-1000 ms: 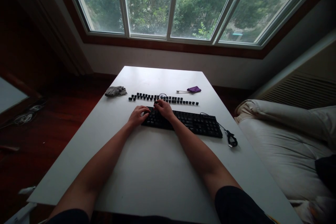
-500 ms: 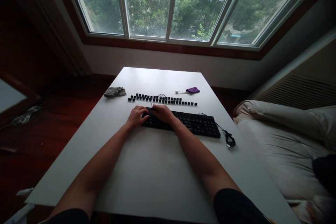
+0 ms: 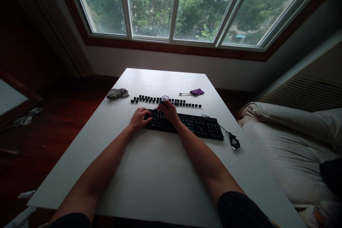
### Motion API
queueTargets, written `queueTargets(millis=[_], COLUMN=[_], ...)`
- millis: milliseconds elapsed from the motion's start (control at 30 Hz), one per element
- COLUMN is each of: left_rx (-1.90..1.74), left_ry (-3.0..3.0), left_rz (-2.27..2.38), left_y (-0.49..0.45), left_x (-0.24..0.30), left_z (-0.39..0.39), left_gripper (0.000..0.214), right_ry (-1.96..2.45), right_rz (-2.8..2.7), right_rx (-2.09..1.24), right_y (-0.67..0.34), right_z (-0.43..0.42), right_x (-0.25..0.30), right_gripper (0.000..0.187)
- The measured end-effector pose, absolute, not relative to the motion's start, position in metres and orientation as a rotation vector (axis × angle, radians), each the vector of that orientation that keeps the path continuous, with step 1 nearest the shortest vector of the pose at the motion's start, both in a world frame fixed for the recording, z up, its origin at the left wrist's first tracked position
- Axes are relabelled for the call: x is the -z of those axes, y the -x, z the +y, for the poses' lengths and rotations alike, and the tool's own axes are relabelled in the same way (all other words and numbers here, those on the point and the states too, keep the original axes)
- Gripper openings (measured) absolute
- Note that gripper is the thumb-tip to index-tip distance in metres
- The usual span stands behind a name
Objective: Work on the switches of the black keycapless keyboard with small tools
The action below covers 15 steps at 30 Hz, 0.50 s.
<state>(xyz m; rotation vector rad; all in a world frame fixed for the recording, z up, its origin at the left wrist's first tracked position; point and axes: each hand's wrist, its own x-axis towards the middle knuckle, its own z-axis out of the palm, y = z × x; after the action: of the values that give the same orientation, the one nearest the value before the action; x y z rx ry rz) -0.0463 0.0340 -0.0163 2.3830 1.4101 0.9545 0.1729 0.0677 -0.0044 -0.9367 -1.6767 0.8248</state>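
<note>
A black keyboard (image 3: 197, 125) lies slantwise across the white table (image 3: 149, 171). Its left end is gripped by my left hand (image 3: 138, 118), thumb resting on the near side of the keys. Just above the keyboard's upper left part, my right hand (image 3: 169, 111) is closed around a thin wire tool (image 3: 158, 108) that looks like a keycap puller; its tip is too small to make out clearly. Beyond the keyboard, several loose black keycaps (image 3: 144, 99) stand in two rows, close to my right fingertips.
A crumpled grey cloth (image 3: 117, 93) lies at the table's far left. Toward the far right are a purple cloth (image 3: 197, 92) and a thin stick (image 3: 185, 94). The bundled cable (image 3: 234, 141) sits right of the keyboard. A pale sofa (image 3: 275, 149) flanks the table.
My right hand has lifted off the keys and moved slightly away and to the right, toward the keycap rows. My left hand stays on the keyboard's left end.
</note>
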Motion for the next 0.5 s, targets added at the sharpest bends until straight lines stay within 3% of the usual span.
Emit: queueTargets(millis=[500], left_rx=[-1.204], left_ry=[-2.106], left_rz=[1.300], left_y=[0.039], left_x=[0.016], left_z=[0.034], left_gripper=[0.020], right_ry=[0.880], right_rz=[-1.645], right_rx=[-0.924], right_y=[-0.156], right_z=[0.057], right_x=[0.007], right_gripper=[0.027])
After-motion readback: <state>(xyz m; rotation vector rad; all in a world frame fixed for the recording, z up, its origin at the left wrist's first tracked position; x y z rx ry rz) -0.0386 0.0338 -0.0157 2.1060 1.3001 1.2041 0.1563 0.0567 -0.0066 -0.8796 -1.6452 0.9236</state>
